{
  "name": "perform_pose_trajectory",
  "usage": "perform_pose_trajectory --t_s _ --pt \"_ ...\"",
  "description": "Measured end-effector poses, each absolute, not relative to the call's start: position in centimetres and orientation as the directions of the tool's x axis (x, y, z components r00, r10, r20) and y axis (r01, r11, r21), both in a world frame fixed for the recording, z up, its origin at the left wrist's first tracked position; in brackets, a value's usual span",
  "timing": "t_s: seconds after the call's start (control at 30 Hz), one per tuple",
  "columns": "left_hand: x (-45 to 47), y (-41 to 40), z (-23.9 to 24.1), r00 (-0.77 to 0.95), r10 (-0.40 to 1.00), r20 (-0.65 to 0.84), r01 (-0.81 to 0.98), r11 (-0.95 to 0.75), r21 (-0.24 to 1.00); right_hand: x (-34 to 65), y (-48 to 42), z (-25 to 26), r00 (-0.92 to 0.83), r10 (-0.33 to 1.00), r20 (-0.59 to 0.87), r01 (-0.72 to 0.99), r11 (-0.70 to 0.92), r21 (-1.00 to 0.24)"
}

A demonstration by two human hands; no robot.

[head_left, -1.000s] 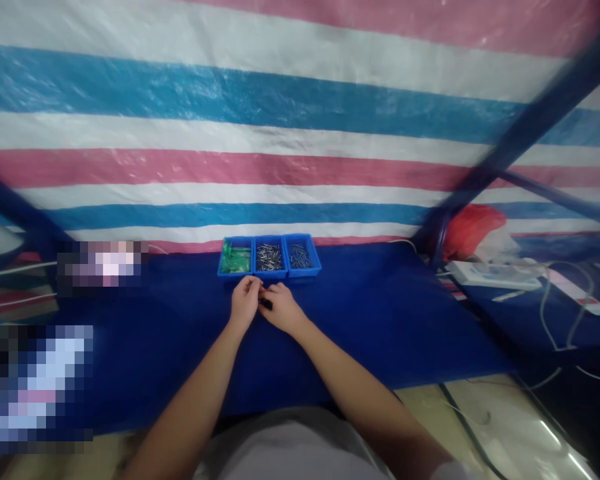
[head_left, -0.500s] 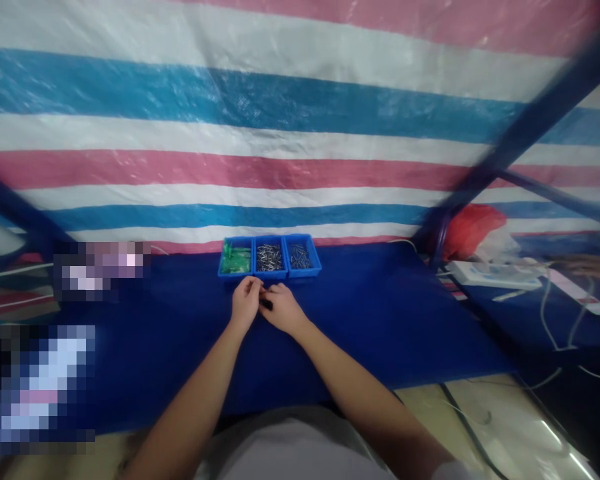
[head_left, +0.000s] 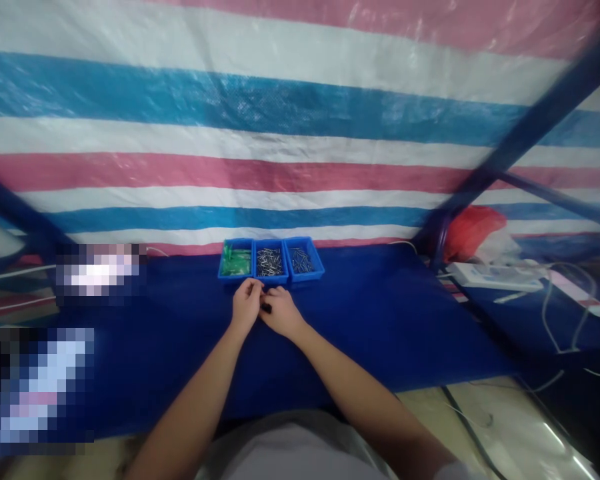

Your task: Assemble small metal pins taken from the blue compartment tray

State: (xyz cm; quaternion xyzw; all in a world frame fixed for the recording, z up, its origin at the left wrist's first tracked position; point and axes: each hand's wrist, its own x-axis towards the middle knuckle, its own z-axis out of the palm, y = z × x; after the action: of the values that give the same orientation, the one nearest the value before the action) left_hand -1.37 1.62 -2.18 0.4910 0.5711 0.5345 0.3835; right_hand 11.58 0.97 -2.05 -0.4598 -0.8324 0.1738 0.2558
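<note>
My left hand [head_left: 247,303] and my right hand [head_left: 281,310] meet fingertip to fingertip over the blue table, just in front of three blue bins. A small black piece [head_left: 266,308] pokes out from under my right hand's curled fingers; its kind cannot be made out. My left fingers are pinched together at the same spot, and what they hold is hidden. Green pieces fill the left bin [head_left: 235,279]. The middle bin [head_left: 271,280] contains many shiny metal pins or screws, and the right bin [head_left: 307,274] has thinner, darker metal ones.
The blue tabletop [head_left: 380,320] spreads to both sides. Striped plastic sheeting [head_left: 300,147] hangs behind it. A dark blue frame post [head_left: 480,177] slants at the right, near a red bag [head_left: 475,230], a white power strip [head_left: 495,277] and loose cables. Blurred-out patches cover the left side.
My hands stay together in nearly the same pose. The view has shifted slightly. At the far right, another person's hand has gone out of view.
</note>
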Motion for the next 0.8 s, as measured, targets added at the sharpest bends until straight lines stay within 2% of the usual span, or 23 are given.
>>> perform_pose_trajectory --t_s 0.17,0.3,0.4,0.43,0.5,0.57,0.63,0.73,0.8 --pt "-1.3 1.6 -2.2 -0.234 0.967 0.103 0.152 -0.068 0.986 11.7 0.9 -2.0 -0.441 0.847 0.297 0.641 0.529 -0.556" --pt "-1.3 1.5 -2.2 -0.269 0.958 0.104 0.145 -0.067 0.987 12.1 0.8 -1.0 -0.386 0.862 0.330 0.543 0.501 -0.673" --pt "-1.3 1.5 -2.0 -0.301 0.948 0.104 0.155 -0.059 0.986 12.5 0.7 -0.2 -0.281 0.901 0.332 0.340 0.416 -0.843" --pt "-1.3 1.4 -2.0 -0.306 0.946 0.104 0.154 -0.059 0.986 12.6 0.7 0.1 -0.237 0.926 0.293 0.243 0.349 -0.905" --pt "-1.2 1.3 -1.8 -0.312 0.944 0.105 0.148 -0.061 0.987 12.7 0.8 0.5 -0.195 0.974 0.112 -0.025 0.109 -0.994" --pt "-1.1 1.3 -1.7 -0.318 0.943 0.094 0.123 -0.057 0.991 12.9 1.0 0.9 -0.205 0.973 -0.110 -0.336 -0.175 -0.925" --pt "-1.1 1.4 -1.8 -0.328 0.941 0.077 0.088 -0.050 0.995 13.1 1.2 1.1 -0.230 0.943 -0.242 -0.513 -0.329 -0.793" --pt "-0.9 1.6 -2.1 -0.331 0.942 0.060 0.018 -0.058 0.998 13.5 1.8 1.3 -0.222 0.887 -0.404 -0.634 -0.446 -0.631" --pt "-0.9 1.8 -2.3 -0.325 0.944 0.060 -0.029 -0.074 0.997 13.7 2.2 1.3 -0.176 0.856 -0.486 -0.673 -0.465 -0.575"
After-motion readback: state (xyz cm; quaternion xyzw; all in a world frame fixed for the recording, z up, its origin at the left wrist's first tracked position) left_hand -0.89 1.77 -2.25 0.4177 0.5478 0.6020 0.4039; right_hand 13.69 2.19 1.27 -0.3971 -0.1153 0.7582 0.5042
